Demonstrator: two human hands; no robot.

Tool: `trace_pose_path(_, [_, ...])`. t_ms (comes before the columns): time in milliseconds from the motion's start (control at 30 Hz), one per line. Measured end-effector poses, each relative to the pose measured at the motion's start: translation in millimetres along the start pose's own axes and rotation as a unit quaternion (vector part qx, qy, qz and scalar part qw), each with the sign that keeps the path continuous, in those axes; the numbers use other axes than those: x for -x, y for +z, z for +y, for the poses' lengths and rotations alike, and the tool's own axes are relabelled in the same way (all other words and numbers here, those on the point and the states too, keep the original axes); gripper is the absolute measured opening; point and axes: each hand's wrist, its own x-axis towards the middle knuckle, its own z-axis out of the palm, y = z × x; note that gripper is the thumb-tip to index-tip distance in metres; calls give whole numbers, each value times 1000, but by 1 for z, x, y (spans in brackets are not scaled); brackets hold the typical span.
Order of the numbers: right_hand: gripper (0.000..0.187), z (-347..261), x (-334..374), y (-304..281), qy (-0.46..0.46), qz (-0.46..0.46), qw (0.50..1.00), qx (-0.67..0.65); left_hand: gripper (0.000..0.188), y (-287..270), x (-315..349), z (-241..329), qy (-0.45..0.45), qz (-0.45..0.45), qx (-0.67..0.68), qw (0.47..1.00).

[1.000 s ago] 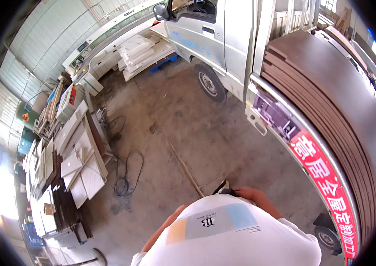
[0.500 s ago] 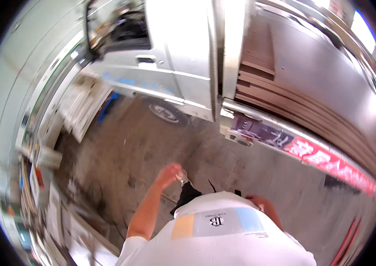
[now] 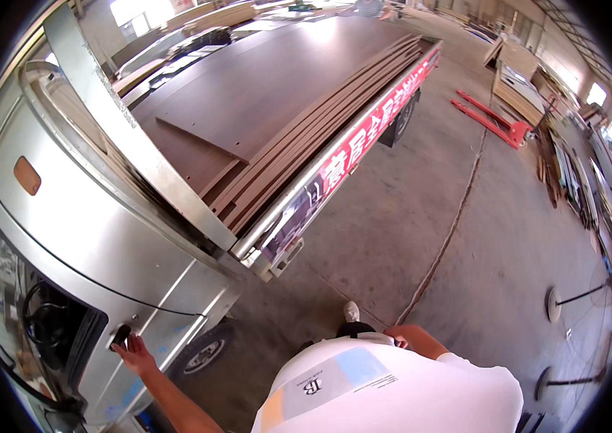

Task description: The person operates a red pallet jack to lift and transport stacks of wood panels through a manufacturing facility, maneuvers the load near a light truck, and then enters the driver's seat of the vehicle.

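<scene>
A silver truck (image 3: 97, 231) stands to my left, its cab door closed. My left hand (image 3: 135, 355) reaches out to that door, its fingers at the black door handle (image 3: 120, 336) below the side window. They appear hooked on it, though the handle covers part of the grip. Close to my waist is my right hand (image 3: 400, 336), bent in against the white shirt (image 3: 392, 390). Its fingers are partly hidden, and nothing shows in them.
Brown panels (image 3: 270, 79) lie stacked on the truck bed, with a red banner (image 3: 371, 130) along its side. A red pallet jack (image 3: 494, 123) stands farther right, near stacked boards (image 3: 519, 94). Stands with round bases (image 3: 553, 304) are at right. Another person (image 3: 369, 9) is far back.
My view has swung right and I am now beside the cab. My left hand, earlier hanging over the floor, has moved out to the door handle. My right hand stays by my waist.
</scene>
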Motion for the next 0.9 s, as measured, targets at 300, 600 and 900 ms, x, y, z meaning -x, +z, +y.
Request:
trace_pose_path(300, [53, 29, -69, 20, -103, -86, 991, 27, 61, 9, -40, -21, 13, -31, 96, 995])
trace_pose_path(600, [42, 96, -228, 36, -256, 46, 959, -112, 65, 15, -33, -18, 54, -54, 49, 996])
trace_pose_path(900, [26, 114, -111, 43, -94, 140, 930, -326, 76, 27, -23, -39, 86, -58, 14, 995])
